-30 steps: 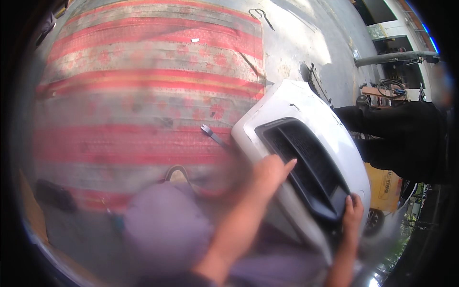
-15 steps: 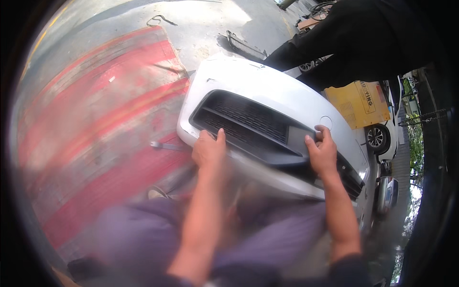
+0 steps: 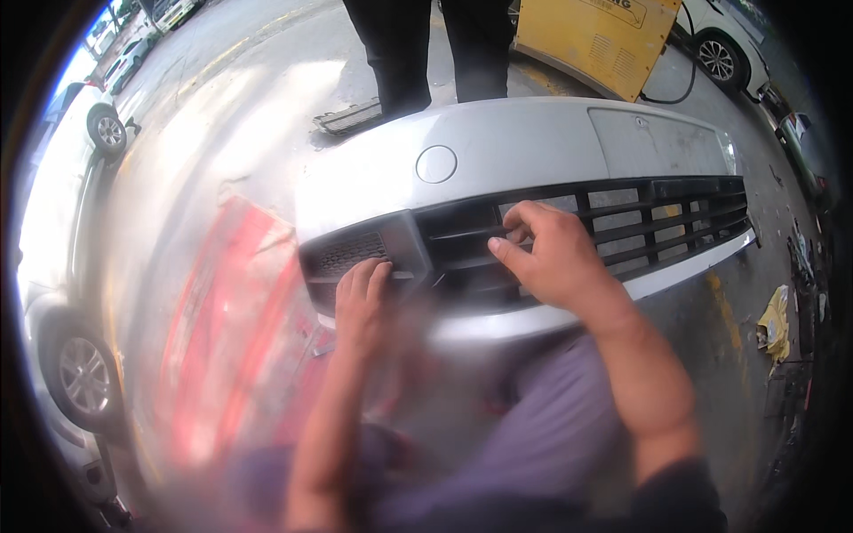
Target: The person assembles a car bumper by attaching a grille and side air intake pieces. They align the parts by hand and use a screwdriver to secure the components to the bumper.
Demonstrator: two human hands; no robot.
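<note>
Glossy white bumper [image 3: 533, 133] across the centre of the frame, its black grille [image 3: 646, 222] turned toward the viewer.

That facing probably keeps the grille within reach from the lower edge; the smooth painted body curves broadly, dirt-dulled at right. The grille looks like matt plastic, long bars crossed by uprights. Left of centre, a blurred red-striped mat [image 3: 227, 329] lies on the floor [image 3: 711, 306], perhaps to spare paint. The right hand [image 3: 551, 249] is loosely spread before the grille, thumb and forefinger parted around nothing; contact cannot be told. The left hand [image 3: 360, 300] has its fingers against, or just before, a honeycomb-textured mesh insert [image 3: 348, 253], perhaps steadying it; whether they grip is unclear. Above, a thin circular outline marks a flat round panel [image 3: 436, 164].
</note>
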